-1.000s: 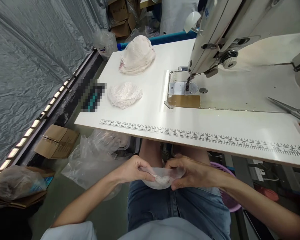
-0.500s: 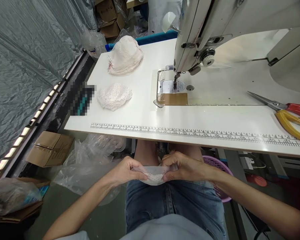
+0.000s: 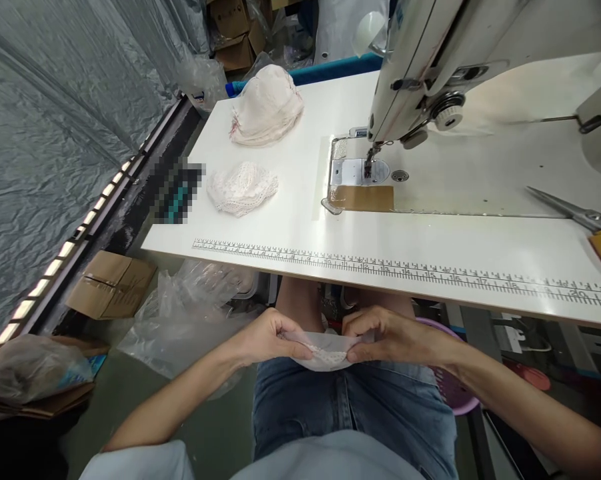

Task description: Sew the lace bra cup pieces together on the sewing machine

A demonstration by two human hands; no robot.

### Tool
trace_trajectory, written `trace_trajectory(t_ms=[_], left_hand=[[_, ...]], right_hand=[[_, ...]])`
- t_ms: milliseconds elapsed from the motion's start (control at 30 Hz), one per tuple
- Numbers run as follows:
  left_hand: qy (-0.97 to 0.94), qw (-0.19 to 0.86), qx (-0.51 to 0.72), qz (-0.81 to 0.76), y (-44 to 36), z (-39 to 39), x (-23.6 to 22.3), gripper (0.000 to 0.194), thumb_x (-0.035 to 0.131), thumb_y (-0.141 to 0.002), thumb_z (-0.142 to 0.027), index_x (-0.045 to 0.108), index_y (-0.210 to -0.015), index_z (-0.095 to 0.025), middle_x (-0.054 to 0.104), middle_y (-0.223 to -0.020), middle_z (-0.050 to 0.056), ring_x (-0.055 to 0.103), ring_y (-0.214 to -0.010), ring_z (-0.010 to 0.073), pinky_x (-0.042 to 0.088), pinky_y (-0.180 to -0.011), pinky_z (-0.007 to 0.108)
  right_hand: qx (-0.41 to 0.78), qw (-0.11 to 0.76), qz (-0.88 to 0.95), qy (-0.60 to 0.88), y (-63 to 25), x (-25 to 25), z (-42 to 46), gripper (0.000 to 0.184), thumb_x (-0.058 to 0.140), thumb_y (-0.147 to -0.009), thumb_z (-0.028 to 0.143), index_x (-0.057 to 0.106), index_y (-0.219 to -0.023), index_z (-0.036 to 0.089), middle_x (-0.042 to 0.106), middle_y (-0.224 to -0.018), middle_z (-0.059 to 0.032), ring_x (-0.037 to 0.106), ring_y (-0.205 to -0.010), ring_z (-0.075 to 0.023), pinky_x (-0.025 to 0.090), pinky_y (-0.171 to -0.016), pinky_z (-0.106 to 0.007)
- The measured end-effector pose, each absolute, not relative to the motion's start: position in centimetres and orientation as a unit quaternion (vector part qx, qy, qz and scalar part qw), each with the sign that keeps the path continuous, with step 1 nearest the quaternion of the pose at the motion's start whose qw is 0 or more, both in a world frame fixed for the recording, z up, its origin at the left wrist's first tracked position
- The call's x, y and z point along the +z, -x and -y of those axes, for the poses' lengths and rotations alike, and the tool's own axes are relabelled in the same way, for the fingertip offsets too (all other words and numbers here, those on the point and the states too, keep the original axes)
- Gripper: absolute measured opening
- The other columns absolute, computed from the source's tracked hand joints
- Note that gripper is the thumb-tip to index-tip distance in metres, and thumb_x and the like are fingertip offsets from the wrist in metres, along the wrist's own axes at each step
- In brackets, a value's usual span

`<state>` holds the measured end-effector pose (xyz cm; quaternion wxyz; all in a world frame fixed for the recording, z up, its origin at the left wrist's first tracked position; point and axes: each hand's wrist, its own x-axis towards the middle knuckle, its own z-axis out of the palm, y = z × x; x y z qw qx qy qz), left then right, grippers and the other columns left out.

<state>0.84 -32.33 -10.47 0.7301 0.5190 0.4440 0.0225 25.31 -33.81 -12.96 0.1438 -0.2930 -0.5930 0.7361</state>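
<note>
Over my lap, below the table's front edge, both hands hold a small piece of sheer white lace-edged fabric [image 3: 325,360]. My left hand [image 3: 277,339] pinches its left end between thumb and fingers. At the other end my right hand [image 3: 380,335] pinches it likewise, so it hangs in a shallow curve between the thumbs. On the table beyond lies a flattened white lace piece [image 3: 243,189]. Behind that sits a stack of pale cup-shaped fabric pieces [image 3: 267,107] with reddish threads at the edges.
A sewing machine [image 3: 420,73] stands on the white table [image 3: 300,227], its needle and presser foot [image 3: 369,163] over the metal plate. Scissors [image 3: 593,220] lie at the right. A printed ruler [image 3: 380,265] runs along the front edge. Below are a cardboard box [image 3: 111,285], plastic bags [image 3: 180,333] and a purple basket [image 3: 455,393].
The view has swung slightly left, so the table and machine appear farther right. Both hands keep their pinch on the lace-edged fabric, with hardly any change in its shape.
</note>
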Motion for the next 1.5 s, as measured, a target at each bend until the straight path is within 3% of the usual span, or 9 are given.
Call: trace_trajectory(t_ms=[300, 567, 800, 1033, 1267, 1500], left_hand=[[-0.525, 0.692, 0.050, -0.493, -2.1, 32.7, -10.7, 0.021, 0.076, -0.064, -0.032, 0.073, -0.069, -0.012, 0.068, -0.062, 0.003, 0.057, -0.057, 0.0115, 0.041, -0.054, 0.019], [-0.507, 0.739, 0.026, -0.443, -2.2, 32.4, -10.9, 0.021, 0.077, -0.062, -0.023, 0.074, -0.081, -0.015, 0.068, -0.067, -0.001, 0.056, -0.061, 0.0100, 0.040, -0.057, 0.018], [-0.498, 0.741, 0.032, -0.449, -2.7, 32.1, -11.1, 0.017, 0.078, -0.061, -0.024, 0.076, -0.075, -0.016, 0.070, -0.066, 0.002, 0.058, -0.060, 0.0108, 0.043, -0.059, 0.019], [-0.500, 0.733, 0.035, -0.460, -3.1, 32.2, -10.8, 0.015, 0.077, -0.061, -0.025, 0.075, -0.071, -0.014, 0.066, -0.061, 0.001, 0.054, -0.056, 0.0089, 0.040, -0.054, 0.017], [-0.507, 0.709, 0.042, -0.488, -3.0, 32.5, -10.5, 0.015, 0.077, -0.060, -0.025, 0.073, -0.065, -0.012, 0.060, -0.054, -0.002, 0.048, -0.053, 0.0074, 0.036, -0.050, 0.017], [-0.513, 0.720, 0.043, -0.464, -2.9, 32.4, -10.7, 0.017, 0.076, -0.061, -0.025, 0.074, -0.072, -0.012, 0.062, -0.058, -0.001, 0.048, -0.055, 0.0078, 0.035, -0.052, 0.017]], right_hand=[[0.667, 0.179, 0.646, 0.326, -24.1, -13.1, 34.3, 0.032, 0.061, -0.082, 0.043, 0.064, -0.071, 0.013, 0.049, -0.067, 0.0011, 0.047, -0.060, -0.0103, 0.033, -0.053, -0.022], [0.725, 0.152, 0.597, 0.309, -25.0, -13.1, 33.9, 0.028, 0.061, -0.083, 0.038, 0.065, -0.075, 0.012, 0.053, -0.072, -0.0008, 0.049, -0.065, -0.0116, 0.035, -0.057, -0.023], [0.736, 0.138, 0.593, 0.294, -25.7, -12.9, 33.8, 0.027, 0.061, -0.083, 0.039, 0.069, -0.085, 0.014, 0.058, -0.080, -0.0028, 0.054, -0.074, -0.0140, 0.040, -0.065, -0.024], [0.720, 0.149, 0.603, 0.310, -24.9, -13.2, 34.1, 0.028, 0.066, -0.079, 0.040, 0.064, -0.077, 0.012, 0.050, -0.073, 0.0005, 0.048, -0.064, -0.0109, 0.034, -0.054, -0.021], [0.723, 0.157, 0.597, 0.309, -24.9, -13.0, 34.1, 0.032, 0.061, -0.082, 0.043, 0.063, -0.076, 0.012, 0.050, -0.070, 0.0004, 0.045, -0.063, -0.0107, 0.033, -0.057, -0.022], [0.739, 0.148, 0.576, 0.316, -25.6, -12.8, 34.2, 0.030, 0.057, -0.085, 0.039, 0.063, -0.080, 0.011, 0.051, -0.076, -0.0014, 0.047, -0.068, -0.0118, 0.035, -0.061, -0.023]])
